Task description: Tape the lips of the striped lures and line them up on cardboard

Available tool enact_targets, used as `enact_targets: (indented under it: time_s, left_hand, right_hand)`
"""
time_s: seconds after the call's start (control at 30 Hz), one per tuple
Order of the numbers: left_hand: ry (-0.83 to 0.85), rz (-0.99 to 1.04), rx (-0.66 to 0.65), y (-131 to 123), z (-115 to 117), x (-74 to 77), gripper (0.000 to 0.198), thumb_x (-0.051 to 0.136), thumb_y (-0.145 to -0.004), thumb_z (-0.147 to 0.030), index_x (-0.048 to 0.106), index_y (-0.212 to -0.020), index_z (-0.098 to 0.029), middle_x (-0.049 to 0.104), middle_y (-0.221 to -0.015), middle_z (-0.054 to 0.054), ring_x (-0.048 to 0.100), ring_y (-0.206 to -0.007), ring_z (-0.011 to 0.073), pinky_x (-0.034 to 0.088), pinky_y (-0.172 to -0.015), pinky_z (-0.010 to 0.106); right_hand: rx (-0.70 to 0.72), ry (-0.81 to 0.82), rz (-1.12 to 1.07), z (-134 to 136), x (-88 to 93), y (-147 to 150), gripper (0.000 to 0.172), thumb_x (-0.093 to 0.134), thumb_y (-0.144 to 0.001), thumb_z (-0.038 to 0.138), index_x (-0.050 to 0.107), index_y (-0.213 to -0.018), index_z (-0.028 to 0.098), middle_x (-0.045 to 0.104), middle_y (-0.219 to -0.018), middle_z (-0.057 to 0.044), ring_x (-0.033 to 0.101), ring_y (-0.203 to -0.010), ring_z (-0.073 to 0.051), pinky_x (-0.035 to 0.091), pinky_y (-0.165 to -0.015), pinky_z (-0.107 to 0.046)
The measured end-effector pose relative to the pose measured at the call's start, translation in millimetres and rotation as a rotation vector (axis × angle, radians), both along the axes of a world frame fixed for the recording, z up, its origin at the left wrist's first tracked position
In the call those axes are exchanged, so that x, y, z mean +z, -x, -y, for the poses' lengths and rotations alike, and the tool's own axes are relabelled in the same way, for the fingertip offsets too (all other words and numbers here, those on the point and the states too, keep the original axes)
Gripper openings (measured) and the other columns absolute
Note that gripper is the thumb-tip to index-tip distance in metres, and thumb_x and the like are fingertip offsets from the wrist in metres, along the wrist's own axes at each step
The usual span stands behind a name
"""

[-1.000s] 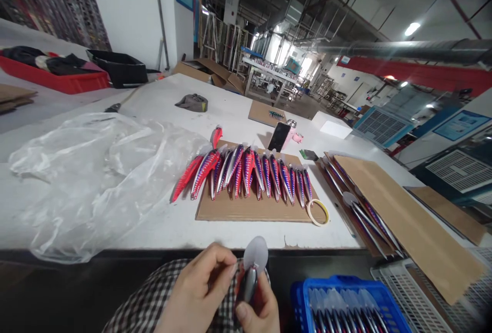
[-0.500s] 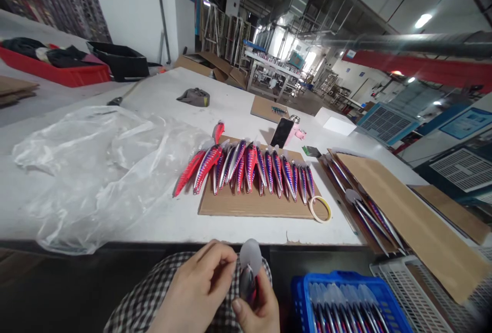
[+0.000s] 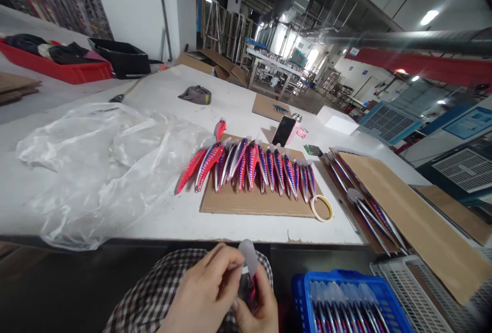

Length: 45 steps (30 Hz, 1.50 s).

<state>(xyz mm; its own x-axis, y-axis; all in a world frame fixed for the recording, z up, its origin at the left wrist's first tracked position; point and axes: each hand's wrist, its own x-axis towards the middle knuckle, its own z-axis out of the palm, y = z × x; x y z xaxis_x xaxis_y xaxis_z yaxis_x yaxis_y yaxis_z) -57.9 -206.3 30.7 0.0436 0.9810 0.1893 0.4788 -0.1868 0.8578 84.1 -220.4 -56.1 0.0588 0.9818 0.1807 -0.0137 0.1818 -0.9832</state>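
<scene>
Low at the near edge, over a checked cloth [image 3: 154, 297], the left hand [image 3: 203, 294] and right hand [image 3: 258, 306] both grip one red-and-purple fishing lure with a clear plastic lip [image 3: 248, 271]. A blue plastic basket of similar lures [image 3: 346, 302] sits just right.

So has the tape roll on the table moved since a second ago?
No. The tape roll still lies at the cardboard's near right corner; only the camera shifted.

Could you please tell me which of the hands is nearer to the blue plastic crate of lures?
Right. The right hand sits just left of the blue plastic crate; the left hand lies farther left, beyond it.
</scene>
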Motion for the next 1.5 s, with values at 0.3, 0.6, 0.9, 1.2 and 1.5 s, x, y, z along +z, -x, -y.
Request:
enact_targets:
  time_s: [0.3, 0.6, 0.9, 1.2, 1.5]
  left_hand:
    - [0.021, 0.043, 0.031, -0.9, -2.6, 0.9, 0.005, 0.055, -0.085, -0.026, 0.06, -0.083, -0.027, 0.06, -0.081, -0.005, 0.061, -0.067, 0.0118, 0.044, -0.065, 0.019]
    - [0.11, 0.177, 0.002, -0.3, -10.9, -7.2, 0.011, 0.052, -0.085, -0.024, 0.061, -0.079, -0.024, 0.062, -0.076, -0.003, 0.059, -0.067, 0.0136, 0.045, -0.064, 0.022]
    - [0.305, 0.552, -0.026, 3.0, -11.9, -17.1, 0.024, 0.062, -0.071, -0.02, 0.069, -0.094, -0.023, 0.066, -0.083, 0.001, 0.061, -0.072, 0.0163, 0.049, -0.07, 0.025]
    - [0.476, 0.803, 0.016, 0.6, -6.6, -20.5, 0.022, 0.068, -0.071, -0.028, 0.069, -0.093, -0.021, 0.065, -0.075, -0.001, 0.059, -0.074, 0.0161, 0.048, -0.072, 0.024]
    - [0.398, 0.704, -0.078, 8.1, -10.3, -27.5, 0.023, 0.056, -0.084, -0.035, 0.069, -0.101, -0.025, 0.063, -0.102, 0.002, 0.064, -0.087, 0.02, 0.051, -0.084, 0.029]
  right_hand:
    - [-0.079, 0.018, 0.157, 0.0, 4.3, -5.3, 0.054, 0.077, -0.066, 0.034, 0.064, -0.117, 0.025, 0.067, -0.116, -0.003, 0.06, -0.11, -0.028, 0.048, -0.095, -0.032]
    - [-0.095, 0.055, 0.137, 1.6, 2.4, -4.6, 0.054, 0.073, -0.064, 0.022, 0.064, -0.117, 0.023, 0.067, -0.117, -0.002, 0.061, -0.11, -0.026, 0.047, -0.097, -0.032]
    - [-0.103, 0.122, 0.076, -0.8, -1.4, -4.8, 0.055, 0.072, -0.064, 0.018, 0.063, -0.119, 0.023, 0.067, -0.119, -0.003, 0.059, -0.113, -0.025, 0.045, -0.098, -0.031]
    - [-0.066, 0.17, 0.086, -1.5, -7.3, -4.5, 0.057, 0.071, -0.064, 0.018, 0.062, -0.121, 0.023, 0.066, -0.119, -0.005, 0.059, -0.113, -0.026, 0.045, -0.099, -0.033]
    - [-0.088, 0.204, 0.198, 0.0, -6.6, -7.0, 0.062, 0.058, -0.063, 0.008, 0.059, -0.123, 0.024, 0.062, -0.125, -0.001, 0.054, -0.119, -0.021, 0.041, -0.104, -0.03]
